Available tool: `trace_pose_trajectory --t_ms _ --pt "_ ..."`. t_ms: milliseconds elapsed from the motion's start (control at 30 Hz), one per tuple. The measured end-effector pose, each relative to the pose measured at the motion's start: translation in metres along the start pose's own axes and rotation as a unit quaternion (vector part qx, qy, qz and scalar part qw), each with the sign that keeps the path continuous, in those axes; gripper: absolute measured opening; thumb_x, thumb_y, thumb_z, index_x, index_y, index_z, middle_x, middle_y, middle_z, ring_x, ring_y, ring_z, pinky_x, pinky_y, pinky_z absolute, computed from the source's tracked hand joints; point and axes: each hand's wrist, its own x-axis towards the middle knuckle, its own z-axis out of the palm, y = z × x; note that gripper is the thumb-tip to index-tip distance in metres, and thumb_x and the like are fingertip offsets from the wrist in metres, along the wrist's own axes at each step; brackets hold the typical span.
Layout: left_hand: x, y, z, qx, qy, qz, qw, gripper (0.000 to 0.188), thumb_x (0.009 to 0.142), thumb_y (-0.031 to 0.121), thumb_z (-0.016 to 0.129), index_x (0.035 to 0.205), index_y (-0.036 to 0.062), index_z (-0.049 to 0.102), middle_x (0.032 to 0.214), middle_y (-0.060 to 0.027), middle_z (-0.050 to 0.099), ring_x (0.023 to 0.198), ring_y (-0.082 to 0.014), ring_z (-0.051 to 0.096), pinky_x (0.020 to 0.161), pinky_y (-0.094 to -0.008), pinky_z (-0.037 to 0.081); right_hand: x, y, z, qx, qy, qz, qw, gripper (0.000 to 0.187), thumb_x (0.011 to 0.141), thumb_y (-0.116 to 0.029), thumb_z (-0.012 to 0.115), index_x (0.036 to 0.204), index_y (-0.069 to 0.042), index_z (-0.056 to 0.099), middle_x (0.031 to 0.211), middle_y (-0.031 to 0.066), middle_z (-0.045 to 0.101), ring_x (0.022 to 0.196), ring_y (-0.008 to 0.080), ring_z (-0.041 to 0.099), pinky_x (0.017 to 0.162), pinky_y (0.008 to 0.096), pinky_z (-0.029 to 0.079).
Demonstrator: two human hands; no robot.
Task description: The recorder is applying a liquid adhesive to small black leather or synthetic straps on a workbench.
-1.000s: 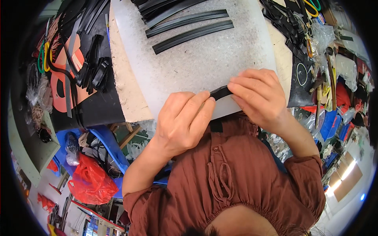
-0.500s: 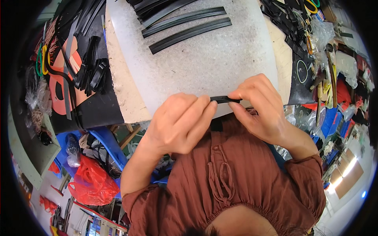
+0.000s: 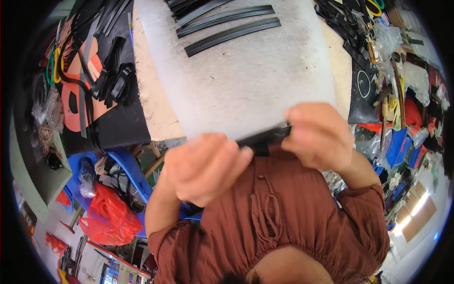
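A short black strip (image 3: 261,137) spans the gap between my two hands, close to my chest at the near edge of the white work mat. My left hand (image 3: 204,165) is closed on its left end, and my right hand (image 3: 319,135) pinches the other end. Both hands are blurred by motion, and their fingers cover the strip's ends. Farther up the mat lie two flat black strips (image 3: 231,36) with a lengthwise groove, side by side. Beyond them, more black strips (image 3: 194,8) overlap in a pile at the far edge.
The white mat (image 3: 246,85) rests on a pale board (image 3: 153,104). On the left are black strip bundles (image 3: 123,83), an orange-pink template (image 3: 73,111) and scissors (image 3: 57,64). Black straps (image 3: 347,28) and a white loop (image 3: 363,84) lie right. A red plastic bag (image 3: 111,215) sits below left.
Both hands have come nearer my body, the left one dropping lower. The held strip now slants up to the right and shows more of its length. The view has shifted slightly.
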Motion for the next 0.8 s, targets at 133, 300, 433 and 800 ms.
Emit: trace_pose_trajectory --t_ms 133,300,433,800 --pt "0.000 -0.006 0.006 -0.063 0.132 -0.294 0.945 0.033 0.076 -0.011 0.077 0.107 -0.0001 0.074 0.104 -0.0135 0.069 0.082 -0.0218 0.069 0.071 -0.0295 0.056 0.001 0.008 0.003 -0.145 -0.120 0.132 0.973 0.054 0.081 -0.031 0.080 0.122 0.001 0.066 0.127 0.0163 0.066 0.122 0.0377 0.061 0.101 0.0472 0.049" --pt "-0.001 -0.007 -0.003 -0.288 0.211 -0.496 0.791 0.026 0.085 -0.011 0.072 0.111 -0.0060 0.072 0.109 -0.0121 0.068 0.089 -0.0122 0.066 0.077 -0.0237 0.053 -0.013 -0.009 0.002 0.312 -0.352 0.047 0.881 0.066 0.090 -0.047 0.069 0.138 -0.004 0.059 0.145 0.0197 0.056 0.139 0.0423 0.048 0.113 0.0523 0.039" --pt "-0.003 -0.030 -0.010 -0.156 0.204 -0.436 0.863 0.022 0.082 -0.006 0.077 0.103 -0.0022 0.075 0.099 -0.0120 0.072 0.087 -0.0172 0.069 0.080 -0.0273 0.054 0.022 -0.002 0.009 -0.172 -0.219 0.098 0.955 0.043 0.084 -0.035 0.081 0.108 0.000 0.073 0.124 0.0160 0.070 0.122 0.0319 0.065 0.107 0.0474 0.047" --pt "-0.009 -0.168 -0.044 0.274 0.075 -0.334 0.899 0.018 0.083 0.009 0.081 0.100 0.0050 0.079 0.095 -0.0085 0.073 0.086 -0.0224 0.067 0.080 -0.0334 0.052 0.063 0.061 0.018 -0.129 -0.047 0.074 0.988 0.029 0.082 -0.001 0.073 0.110 -0.004 0.073 0.113 0.0120 0.072 0.114 0.0320 0.066 0.093 0.0419 0.053"
